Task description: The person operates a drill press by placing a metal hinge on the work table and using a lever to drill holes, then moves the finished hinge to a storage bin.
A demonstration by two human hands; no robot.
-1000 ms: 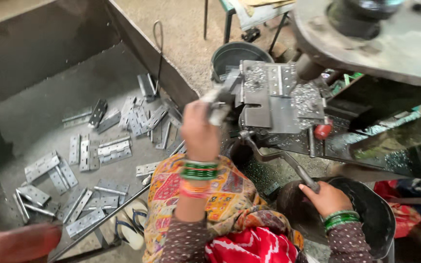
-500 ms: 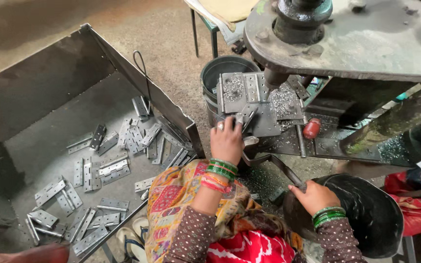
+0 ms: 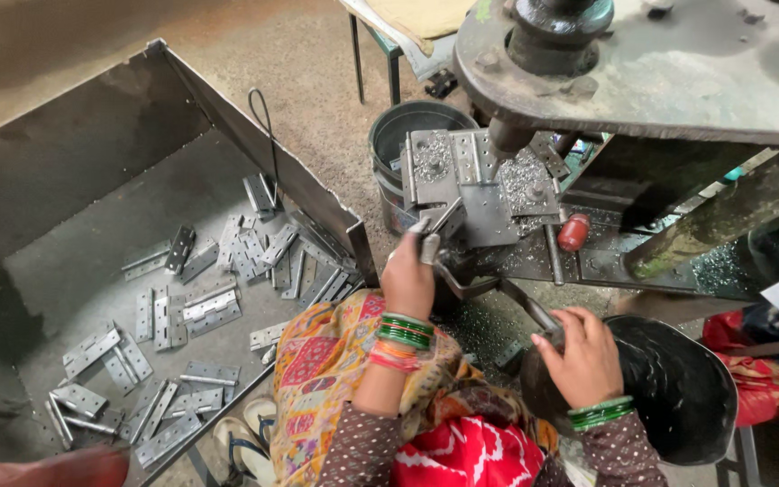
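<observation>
Two hands work near the bottom centre of the frame, both wrists ringed with green and orange bangles. The right hand, lower right, is curled with its knuckles up, fingers closed around the end of a metal lever that slants up and left toward the machine; it sits over the rim of a black round tub. The left hand, just left of centre, reaches upward with the forearm nearly vertical, its fingers pinching a small grey hinge plate at the front edge of the press jig. The plate is tilted and touches the jig's lower left corner. Metal chips lie on the jig's top, and a red knob stands just right of it. Behind the jig, a dark bucket stands on the floor. Above, filling the upper right, is the heavy grey machine body. To the left, a large open sheet-metal bin holds many loose hinges scattered across its floor, well apart from both hands.
</observation>
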